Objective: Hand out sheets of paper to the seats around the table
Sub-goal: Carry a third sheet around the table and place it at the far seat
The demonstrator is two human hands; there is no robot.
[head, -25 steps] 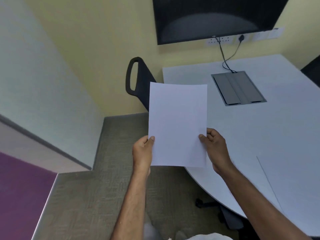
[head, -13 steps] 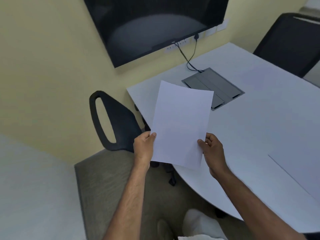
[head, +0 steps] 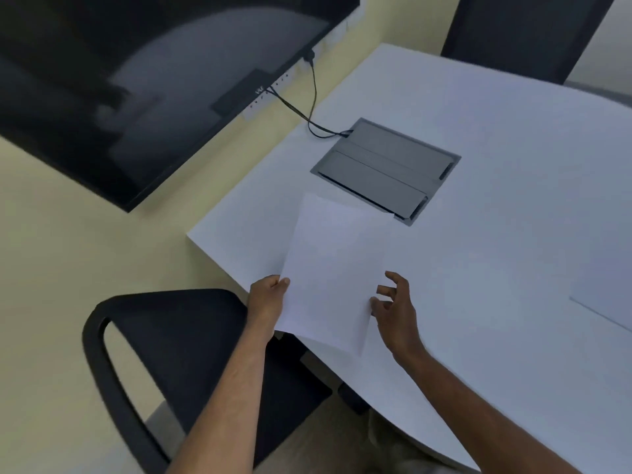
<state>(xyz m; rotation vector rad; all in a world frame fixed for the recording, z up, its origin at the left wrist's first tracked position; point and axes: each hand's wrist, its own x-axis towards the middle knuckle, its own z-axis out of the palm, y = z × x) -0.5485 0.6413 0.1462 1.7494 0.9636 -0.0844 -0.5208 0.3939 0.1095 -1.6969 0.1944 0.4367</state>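
Note:
A blank white sheet of paper [head: 333, 271] hangs low over the near left corner of the white table [head: 496, 234], its far end close to the tabletop. My left hand [head: 268, 299] pinches the sheet's left edge. My right hand [head: 393, 306] is at the sheet's right edge with its fingers spread apart, off the paper. A black chair [head: 164, 350] stands at the table's left side, just under my left forearm. Another sheet of paper [head: 605, 289] lies flat on the table at the far right.
A grey cable box [head: 386, 169] is set into the tabletop beyond the sheet, with black cables [head: 313, 107] running up to wall sockets. A large dark screen [head: 136, 80] hangs on the yellow wall. A second black chair [head: 523, 32] stands at the table's far side.
The view has swung right and closer to the table. The sheet has come down toward the tabletop, and my right hand has let go of its edge and spread its fingers.

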